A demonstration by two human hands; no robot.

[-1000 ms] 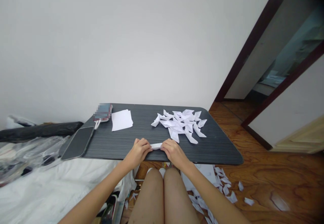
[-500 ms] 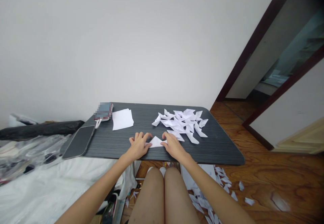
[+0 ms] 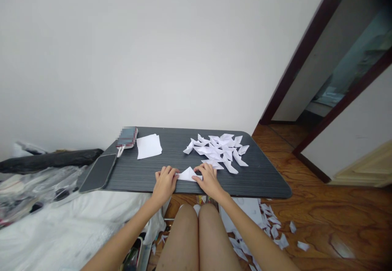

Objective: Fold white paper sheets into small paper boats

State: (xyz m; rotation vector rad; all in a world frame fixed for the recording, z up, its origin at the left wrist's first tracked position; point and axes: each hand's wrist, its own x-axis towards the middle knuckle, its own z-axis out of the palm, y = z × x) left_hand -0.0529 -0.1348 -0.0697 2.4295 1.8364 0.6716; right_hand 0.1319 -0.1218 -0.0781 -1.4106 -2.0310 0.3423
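Observation:
A folded piece of white paper (image 3: 187, 174) lies on the dark table near its front edge, with a peak in its middle and a narrow strip along the bottom. My left hand (image 3: 166, 181) grips its left end between thumb and fingers. At the right end, my right hand (image 3: 208, 177) pinches the paper, thumb in front and fingers behind. Just beyond my right hand spreads a pile of folded white paper pieces (image 3: 216, 150). A stack of flat white paper sheets (image 3: 149, 146) rests farther back on the left.
A phone or tablet (image 3: 99, 172) lies at the table's left end, beside a blurred packet (image 3: 127, 137). The dark table (image 3: 260, 177) stands against a white wall. More folded papers (image 3: 272, 222) are scattered on the wooden floor at right. White plastic sheeting (image 3: 76, 230) covers things at left.
My left hand's fingers have drawn closer together on the paper's left end. My right fingers have shifted along the fold. The whole view has tilted slightly.

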